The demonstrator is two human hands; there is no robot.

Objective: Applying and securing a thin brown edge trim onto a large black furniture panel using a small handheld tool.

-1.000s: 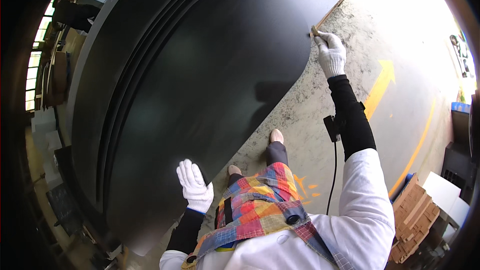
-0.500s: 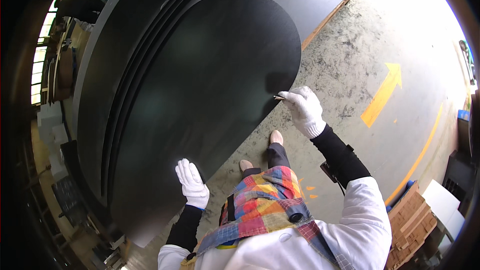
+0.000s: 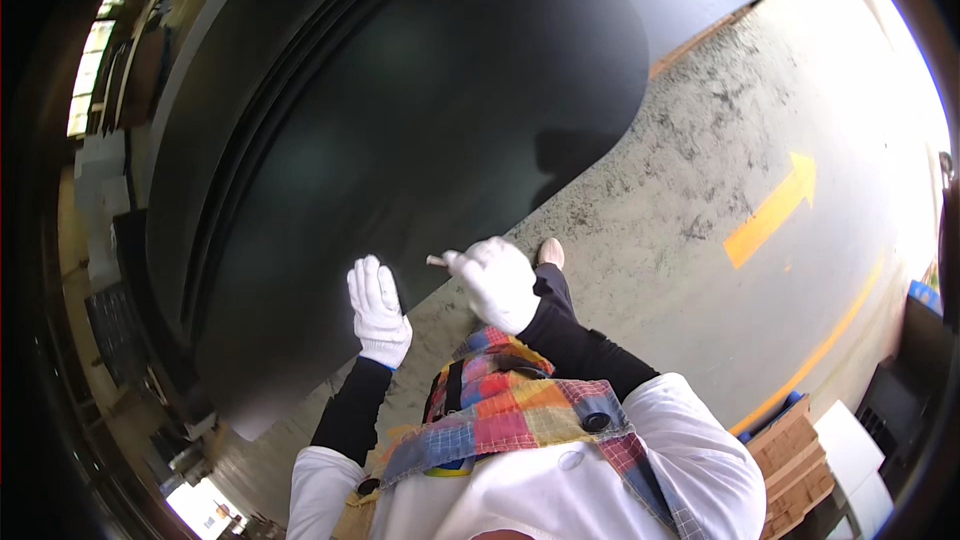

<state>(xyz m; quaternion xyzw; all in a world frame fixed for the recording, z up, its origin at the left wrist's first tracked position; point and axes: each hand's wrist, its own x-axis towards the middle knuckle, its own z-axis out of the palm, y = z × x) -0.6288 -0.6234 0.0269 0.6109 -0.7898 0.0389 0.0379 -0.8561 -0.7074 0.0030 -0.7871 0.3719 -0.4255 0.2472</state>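
A large dark panel (image 3: 430, 110) with a rounded far end fills the middle of the view. My left hand (image 3: 380, 313), in a white knit glove, lies flat on the panel near its close edge, fingers stretched out. To its right, my gloved right hand (image 3: 495, 285) is closed around a small slim tool. Only the pale tip of this tool (image 3: 436, 261) sticks out, pointing left over the panel's edge; its kind cannot be made out, nor whether it touches the surface.
More dark sheets with stepped edges (image 3: 270, 90) lie beneath the panel on its left. A yellow arrow (image 3: 770, 212) marks the concrete floor at right. Stacked brown boards (image 3: 795, 465) stand at the lower right. White blocks (image 3: 102, 180) are at the left.
My right hand has moved left and nearer to me along the panel edge with the small tool, now close to my left hand. The view has shifted slightly.
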